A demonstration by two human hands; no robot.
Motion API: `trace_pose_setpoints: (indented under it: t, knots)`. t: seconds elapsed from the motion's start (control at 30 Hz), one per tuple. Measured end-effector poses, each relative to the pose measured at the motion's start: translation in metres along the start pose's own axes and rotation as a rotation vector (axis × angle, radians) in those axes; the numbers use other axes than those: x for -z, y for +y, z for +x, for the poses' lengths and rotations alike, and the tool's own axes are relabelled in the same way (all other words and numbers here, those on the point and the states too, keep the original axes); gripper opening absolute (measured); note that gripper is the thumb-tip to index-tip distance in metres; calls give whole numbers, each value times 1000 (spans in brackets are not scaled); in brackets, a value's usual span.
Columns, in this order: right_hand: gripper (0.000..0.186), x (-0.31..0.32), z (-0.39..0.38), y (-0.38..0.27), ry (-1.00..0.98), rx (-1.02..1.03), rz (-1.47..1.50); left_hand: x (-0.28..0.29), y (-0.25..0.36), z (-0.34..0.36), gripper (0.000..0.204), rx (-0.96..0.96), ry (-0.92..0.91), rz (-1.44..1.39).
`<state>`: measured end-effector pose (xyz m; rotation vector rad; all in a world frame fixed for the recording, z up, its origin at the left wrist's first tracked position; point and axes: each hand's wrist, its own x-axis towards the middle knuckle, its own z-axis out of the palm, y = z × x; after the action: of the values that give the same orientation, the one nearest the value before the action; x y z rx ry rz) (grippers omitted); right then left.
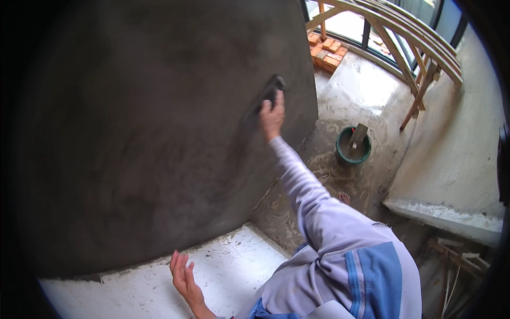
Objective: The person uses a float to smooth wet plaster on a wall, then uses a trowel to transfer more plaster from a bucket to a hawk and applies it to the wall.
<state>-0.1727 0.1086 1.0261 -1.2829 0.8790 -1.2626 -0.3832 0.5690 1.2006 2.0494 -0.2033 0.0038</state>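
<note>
While the right hand [272, 114] closes its grip on a dark trowel [270, 93] pressed against the grey plastered wall [159, 133], the left hand [183, 274] rests open, empty, at that wall's foot.

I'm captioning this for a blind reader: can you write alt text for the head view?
Seen from above, the right hand presses a dark trowel against a grey plastered wall, while the left hand rests open on a pale ledge. A green bucket stands on the wet floor.
</note>
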Motion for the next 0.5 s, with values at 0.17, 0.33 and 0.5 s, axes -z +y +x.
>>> trace_pose_setpoints:
  t: [0.17, 0.33, 0.5]
  knots:
    - [70, 3, -128, -75, -336, 196, 19, 27, -24, 7, 39, 119, 117, -20]
    - [53, 1, 26, -6, 192, -10, -141, 46, -15, -11, 46, 10, -79, 70]
    - [61, -18, -43, -101, -24, 429, -1, 59, 14, 20, 44, -148, 203, 278]
